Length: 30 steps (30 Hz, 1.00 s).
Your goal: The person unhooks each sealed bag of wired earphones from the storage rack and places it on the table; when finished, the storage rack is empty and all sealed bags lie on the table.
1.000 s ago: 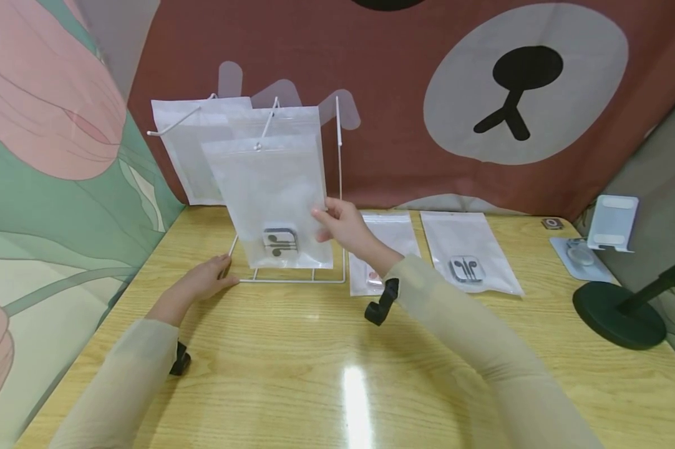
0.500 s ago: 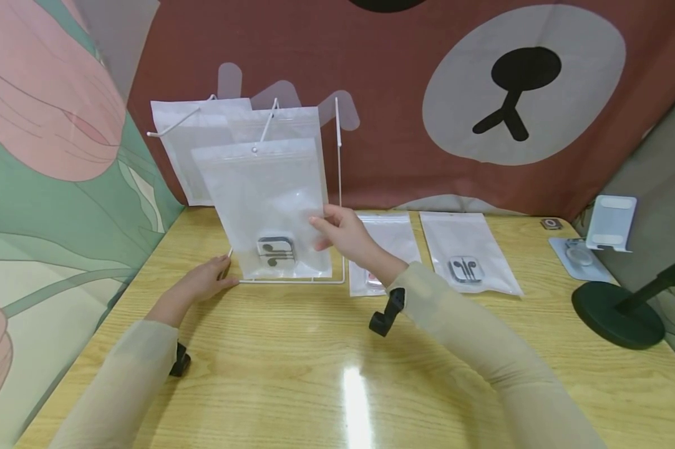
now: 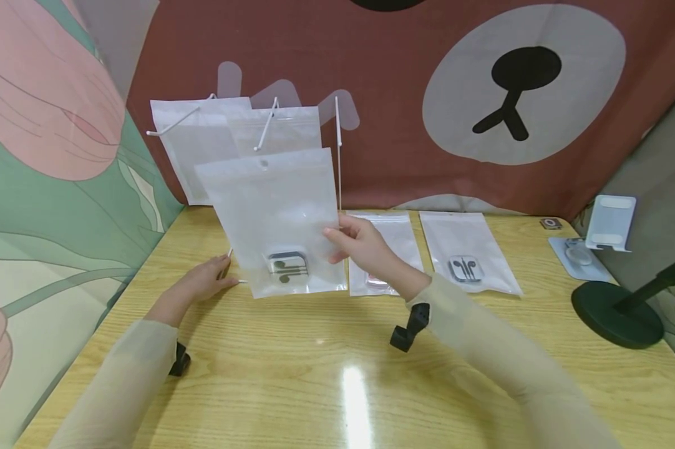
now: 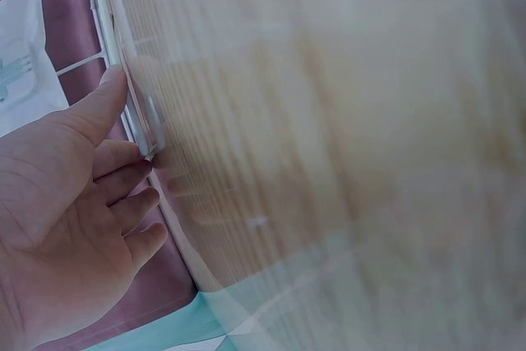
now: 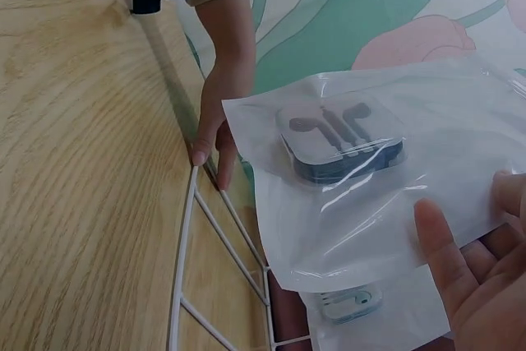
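Note:
My right hand [image 3: 368,252] pinches the right edge of a white zip bag [image 3: 264,206] between thumb and fingers. Through its lower part shows a clear case of earphones [image 5: 341,137]. The bag's top hole is off the middle hook [image 3: 266,128], in front of and below the hook's tip. My left hand [image 3: 199,280] grips the front left corner of the white wire rack [image 5: 185,244], thumb and fingertips at the wire. Another white bag [image 3: 292,128] hangs on the middle hook behind, and one more [image 3: 194,149] on the left hook.
On the table [image 3: 292,374] right of the rack lie a bag with a pinkish item [image 3: 382,234], partly behind my right arm, and a bag with earphones [image 3: 466,243]. Farther right are a small square item [image 3: 551,223], a light-blue phone stand [image 3: 612,224] and a dark round base [image 3: 618,315].
The bag in my right hand has come off the middle hook's tip, moving forward and down, then slightly right. My left hand has stayed at the rack's corner.

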### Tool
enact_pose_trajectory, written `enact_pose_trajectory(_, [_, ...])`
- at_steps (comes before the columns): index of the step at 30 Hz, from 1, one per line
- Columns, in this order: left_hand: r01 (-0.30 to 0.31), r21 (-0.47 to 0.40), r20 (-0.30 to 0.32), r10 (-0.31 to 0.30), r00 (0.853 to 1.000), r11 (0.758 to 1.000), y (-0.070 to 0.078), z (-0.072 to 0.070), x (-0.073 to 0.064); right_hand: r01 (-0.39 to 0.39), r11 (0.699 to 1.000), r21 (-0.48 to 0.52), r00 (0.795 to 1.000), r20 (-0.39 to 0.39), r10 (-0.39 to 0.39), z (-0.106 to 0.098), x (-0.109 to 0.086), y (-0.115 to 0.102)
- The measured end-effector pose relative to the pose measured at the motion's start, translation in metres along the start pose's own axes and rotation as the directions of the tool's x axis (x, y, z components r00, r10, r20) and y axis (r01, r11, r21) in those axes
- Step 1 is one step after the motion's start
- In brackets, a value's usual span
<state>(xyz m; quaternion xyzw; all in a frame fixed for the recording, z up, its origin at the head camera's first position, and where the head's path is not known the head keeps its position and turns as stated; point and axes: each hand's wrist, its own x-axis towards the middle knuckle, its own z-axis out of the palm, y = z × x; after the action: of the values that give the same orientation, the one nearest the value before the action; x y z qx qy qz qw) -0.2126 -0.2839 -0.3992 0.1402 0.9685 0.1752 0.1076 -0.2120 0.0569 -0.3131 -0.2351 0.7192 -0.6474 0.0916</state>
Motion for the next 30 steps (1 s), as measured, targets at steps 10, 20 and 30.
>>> enact_pose_trajectory(10, [0.010, -0.001, 0.013, -0.010, 1.000, 1.000, -0.001, 0.001, 0.001, -0.016, 0.997, -0.071, 1.000, -0.022, 0.014, -0.039, -0.044, 0.004])
enact_pose_trajectory(20, [0.011, -0.001, 0.014, -0.011, 1.000, 1.000, 0.002, 0.000, -0.001, 0.001, 0.984, -0.178, 1.000, 0.001, -0.001, -0.083, -0.089, 0.009])
enact_pose_trajectory(30, [0.019, -0.015, 0.014, -0.019, 1.000, 1.000, 0.003, -0.002, 0.000, 0.014, 0.985, -0.175, 1.000, 0.004, -0.014, -0.134, -0.135, 0.018])
